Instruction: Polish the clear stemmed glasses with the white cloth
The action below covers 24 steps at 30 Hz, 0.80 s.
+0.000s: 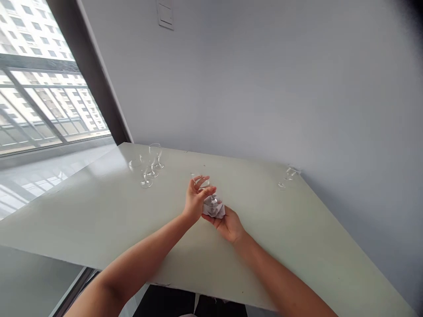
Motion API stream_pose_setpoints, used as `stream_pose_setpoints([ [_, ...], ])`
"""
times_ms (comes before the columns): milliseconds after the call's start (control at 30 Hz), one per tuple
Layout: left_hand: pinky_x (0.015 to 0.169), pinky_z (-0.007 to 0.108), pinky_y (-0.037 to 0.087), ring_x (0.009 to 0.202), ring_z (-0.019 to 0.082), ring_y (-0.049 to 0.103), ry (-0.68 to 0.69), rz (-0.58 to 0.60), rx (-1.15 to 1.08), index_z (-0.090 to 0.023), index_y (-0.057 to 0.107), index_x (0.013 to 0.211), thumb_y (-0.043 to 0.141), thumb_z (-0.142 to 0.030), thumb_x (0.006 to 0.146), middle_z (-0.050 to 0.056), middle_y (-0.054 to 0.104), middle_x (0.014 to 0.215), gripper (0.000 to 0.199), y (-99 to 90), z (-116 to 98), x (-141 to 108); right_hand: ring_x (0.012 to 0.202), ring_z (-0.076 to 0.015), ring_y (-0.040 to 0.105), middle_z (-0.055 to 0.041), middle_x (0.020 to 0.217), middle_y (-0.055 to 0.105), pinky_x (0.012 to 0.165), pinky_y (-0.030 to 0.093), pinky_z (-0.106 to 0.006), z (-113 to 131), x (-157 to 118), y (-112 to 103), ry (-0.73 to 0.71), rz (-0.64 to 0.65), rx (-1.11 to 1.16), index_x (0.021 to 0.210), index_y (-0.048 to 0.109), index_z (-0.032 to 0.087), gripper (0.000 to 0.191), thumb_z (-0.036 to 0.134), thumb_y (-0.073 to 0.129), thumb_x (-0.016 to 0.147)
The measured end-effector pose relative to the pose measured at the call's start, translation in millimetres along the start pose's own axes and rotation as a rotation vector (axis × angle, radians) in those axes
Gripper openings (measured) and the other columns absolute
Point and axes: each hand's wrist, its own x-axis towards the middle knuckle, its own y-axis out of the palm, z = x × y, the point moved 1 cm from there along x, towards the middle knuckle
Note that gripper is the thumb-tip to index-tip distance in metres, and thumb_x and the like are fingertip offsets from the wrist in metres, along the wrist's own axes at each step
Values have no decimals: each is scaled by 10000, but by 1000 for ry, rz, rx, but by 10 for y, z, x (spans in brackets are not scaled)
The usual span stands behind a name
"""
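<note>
Glass is located between the two hands, above the middle of the counter, and is held at a tilt. Left hand: closed on the glass, with the fingers spread about the bowl and the bowl end directed toward the far left. Right hand: turned palm up, clamped on a cloth, which is gathered about the foot end of the glass. The hands are close together, the left slightly farther forward than the right; whether they touch each other cannot be determined. Both forearms extend over the near edge of the counter. Three glasses stand upright on their feet toward the far left of the counter, grouped near one another and well apart from the hands. Further glassware is positioned at the far right, near the counter edge and the wall; its exact count and posture are not clear. A switch is mounted on the wall at upper left. Left of it, a window shows a railing and buildings outside.
</note>
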Motion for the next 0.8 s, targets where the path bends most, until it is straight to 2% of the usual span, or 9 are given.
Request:
stream_pose_setpoints([
  [67, 799, 342, 492, 820, 148, 625, 60, 25, 70, -244, 402, 1057, 747, -297, 598, 87, 501, 1237, 577, 6, -13, -8, 880, -219, 592, -63, 928, 645, 785, 480, -424, 6, -17, -12, 16, 9, 4, 879, 635, 157, 193, 276, 585, 735],
  [167, 787, 328, 491, 815, 147, 625, 97, 51, 113, -237, 402, 1055, 742, -296, 601, 94, 510, 1220, 570, -32, -60, 18, 867, -228, 595, -61, 916, 654, 787, 474, -439, 42, -10, -88, -7, -13, -38, 846, 650, 167, 168, 273, 580, 735],
  [267, 765, 320, 489, 814, 154, 631, 128, 5, 145, -236, 406, 1043, 727, -288, 619, 85, 503, 1209, 535, -198, -175, 58, 760, -217, 602, -33, 791, 656, 711, 483, -432, 101, 27, -192, -54, -93, -61, 751, 642, 203, 125, 313, 588, 724],
  [367, 743, 296, 482, 845, 158, 623, 167, -116, 223, -236, 430, 1024, 720, -274, 617, 62, 497, 1174, 501, -553, -315, 72, 688, -189, 588, -6, 728, 644, 638, 478, -383, 182, 68, -276, -84, -138, -50, 724, 622, 227, 93, 315, 594, 719],
  [500, 689, 254, 461, 787, 122, 577, 198, -434, 413, -251, 446, 1067, 714, -291, 607, 13, 553, 946, 534, -1224, -446, 50, 632, -170, 561, 1, 685, 628, 561, 450, -328, 265, 114, -356, -135, -202, -28, 694, 600, 230, 69, 297, 600, 712],
  [600, 676, 231, 434, 722, 85, 526, 237, -597, 537, -258, 460, 1082, 713, -302, 600, 1, 555, 937, 546, -1656, -518, 36, 628, -162, 557, 1, 681, 619, 541, 432, -307, 271, 137, -393, -124, -225, 15, 690, 599, 223, 63, 283, 616, 698],
  [700, 667, 223, 422, 703, 73, 499, 274, -685, 580, -265, 460, 1106, 713, -305, 587, -2, 547, 956, 579, -1925, -587, 43, 639, -156, 557, 10, 686, 614, 546, 429, -299, 261, 147, -414, -104, -222, 40, 691, 600, 221, 62, 278, 625, 694],
  [800, 651, 224, 420, 697, 74, 491, 290, -736, 609, -265, 466, 1120, 712, -314, 576, 2, 548, 957, 600, -2066, -639, 67, 631, -156, 551, 14, 678, 608, 548, 429, -299, 265, 148, -431, -98, -226, 18, 689, 597, 222, 72, 286, 630, 695],
])
